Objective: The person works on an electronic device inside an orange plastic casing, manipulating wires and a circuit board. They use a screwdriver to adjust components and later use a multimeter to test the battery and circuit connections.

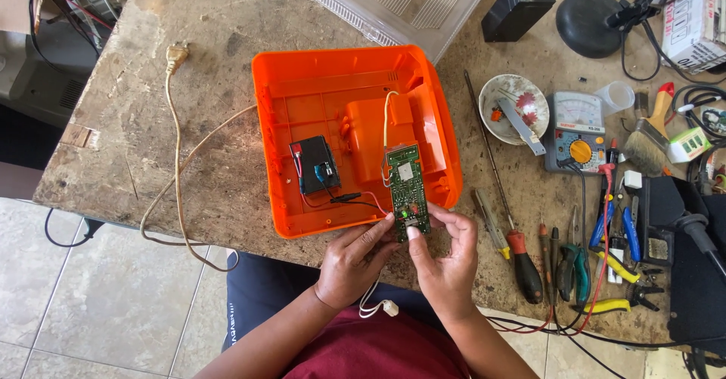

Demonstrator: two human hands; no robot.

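**A:** Green circuit board [408, 191] is being held by both hands, right? How's it gripped?

**B:** Yep. It's pinched at its near end: left hand [354, 262] closed on the left edge, right hand [448, 262] closed on the right, thumb laid on top.

**A:** And where's it sitting?

**B:** Held over the near edge of the orange housing [302, 91], wired to a black battery [314, 164] inside. Screwdrivers [522, 262] and a multimeter [576, 131] are laid out on the bench [136, 144] to the right.

Bench is looking messy: a multimeter [576, 132] sitting beside a floral dish [514, 107], screwdrivers and pliers [575, 269] lying around, a paintbrush [650, 137] resting near a black battery [517, 8].
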